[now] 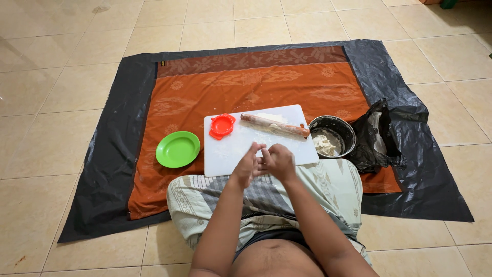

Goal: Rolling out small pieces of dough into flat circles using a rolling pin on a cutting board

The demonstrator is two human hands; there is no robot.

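My left hand (247,165) and my right hand (279,160) are pressed together above the near edge of a white cutting board (230,149). Whether anything sits between the palms is hidden. A wooden rolling pin (274,125) lies across the far side of the board, over a flat piece of pale dough (272,117). A red dumpling press (222,126) rests on the board's far left corner. Flour dusts the board's middle.
A green plate (178,149) lies left of the board on an orange patterned cloth (256,84). A dark metal bowl (332,135) with dough stands right of the board, next to a crumpled black plastic bag (376,136). A black plastic sheet (110,154) covers the tiled floor.
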